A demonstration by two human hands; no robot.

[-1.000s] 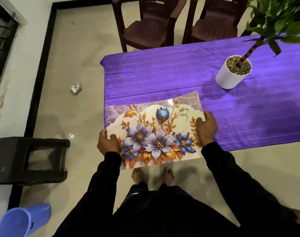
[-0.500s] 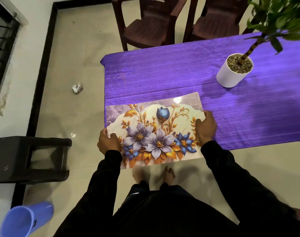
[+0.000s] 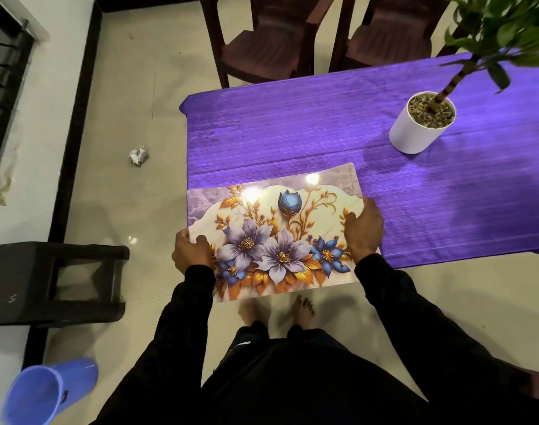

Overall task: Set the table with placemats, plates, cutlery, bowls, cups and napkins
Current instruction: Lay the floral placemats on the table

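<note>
Placemat (image 3: 274, 228) on table (image 3: 292, 124) corner (plant pot (image 3: 421, 124) behind).

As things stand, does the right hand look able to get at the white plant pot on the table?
Probably yes, but not at once: the right hand grips the placemat. Bare purple tablecloth lies between it and the white pot, with nothing in the way.

Long black sleeves (image 3: 188, 305), dark trousers, bare feet (image 3: 302, 311)

The placemat (image 3: 277, 234) has slid slightly farther onto the table (image 3: 292, 133), both hands moving along.
</note>
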